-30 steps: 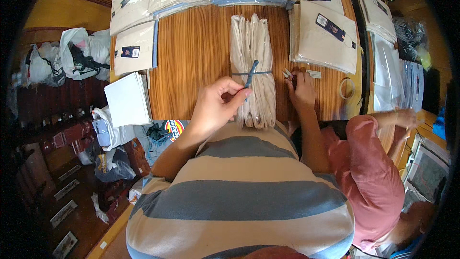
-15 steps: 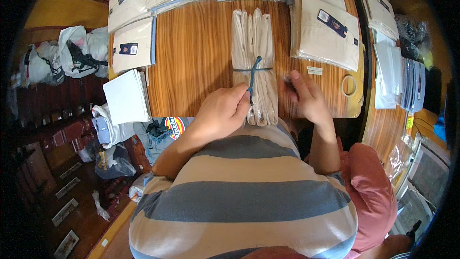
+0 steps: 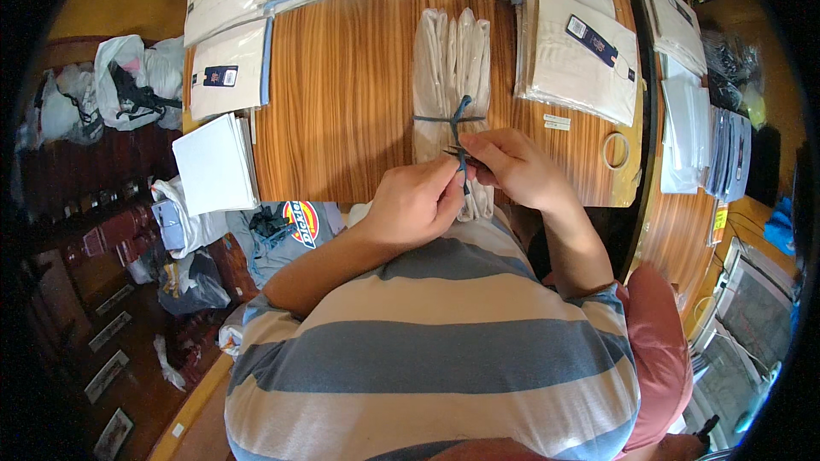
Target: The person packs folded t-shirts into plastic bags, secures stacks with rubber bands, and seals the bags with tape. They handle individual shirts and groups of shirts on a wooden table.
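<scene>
Up close, left hand (image 3: 416,202) and right hand (image 3: 512,169) pinching a dark cord (image 3: 459,132), fingers pressed together; cord tied around the pale folded bundle (image 3: 453,60) on the wooden table (image 3: 342,94)

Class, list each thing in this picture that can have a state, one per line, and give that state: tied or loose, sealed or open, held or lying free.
Bundle of pale folded cloths: lying on the table, bound across the middle.
Dark cord: wrapped round the bundle, ends pinched by both hands.
Left hand: fingers closed on the cord.
Right hand: fingers closed on the cord.
Packaged shirts: flat, in clear bags.
Tape roll: lying flat, untouched.
</scene>
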The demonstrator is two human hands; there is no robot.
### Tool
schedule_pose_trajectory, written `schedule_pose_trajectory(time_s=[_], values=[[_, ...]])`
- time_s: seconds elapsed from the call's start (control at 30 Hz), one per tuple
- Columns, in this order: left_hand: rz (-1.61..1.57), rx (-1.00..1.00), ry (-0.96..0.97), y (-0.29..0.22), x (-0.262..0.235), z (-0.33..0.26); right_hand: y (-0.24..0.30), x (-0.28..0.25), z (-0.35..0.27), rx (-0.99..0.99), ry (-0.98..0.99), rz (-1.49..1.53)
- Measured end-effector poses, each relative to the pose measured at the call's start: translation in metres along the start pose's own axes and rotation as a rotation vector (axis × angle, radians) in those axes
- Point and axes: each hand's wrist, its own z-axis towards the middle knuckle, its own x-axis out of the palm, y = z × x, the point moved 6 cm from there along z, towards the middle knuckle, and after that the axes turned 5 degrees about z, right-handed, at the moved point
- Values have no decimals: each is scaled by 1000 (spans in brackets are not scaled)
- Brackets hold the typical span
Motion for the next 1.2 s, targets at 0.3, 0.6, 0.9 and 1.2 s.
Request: schedule_pose_trajectory(time_s=[0.3,0.6,0.9,1.2], values=[[93,32,-14,6,0,1,-8,4,12,74,189,349],[2,5,11,10,-2,4,-21,6,16,90,229,508],[-147,-57,1,21,0,0,-31,8,17,122,329,652],[-184,-15,-41,26,5,0,-33,8,13,72,273,604]])
